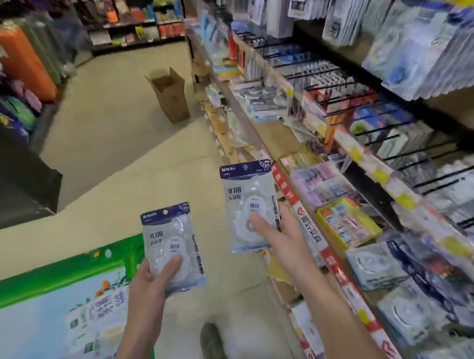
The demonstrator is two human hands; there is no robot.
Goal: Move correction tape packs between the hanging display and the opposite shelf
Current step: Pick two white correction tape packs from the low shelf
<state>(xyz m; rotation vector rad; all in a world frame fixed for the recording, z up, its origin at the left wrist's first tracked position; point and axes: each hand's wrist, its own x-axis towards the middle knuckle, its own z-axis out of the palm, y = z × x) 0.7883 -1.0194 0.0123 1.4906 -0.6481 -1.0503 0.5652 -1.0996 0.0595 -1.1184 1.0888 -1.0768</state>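
Two correction tape packs, clear plastic with dark blue header cards, both held upright over the aisle floor, apart from each other.

Left pack: near centre, lower of the two. Left hand grasps it from below, thumb pressed on the front over the round tape body, other fingers behind.

Right pack: higher and further right, just beside the shelf edge. Right hand grasps it at its lower right corner, thumb on the front, fingers curled behind.

Shelf unit: runs along the right side from near to far, edged with red and yellow price strips; black wire hooks carry hanging stationery packs. Similar round tape packs lie on its near lower tier.

Floor: pale tile.

Cardboard box: open, standing on the floor, far centre.

Green and blue printed carton: near left.

Shoe: bottom centre.

Left display: blurred coloured goods, far left.
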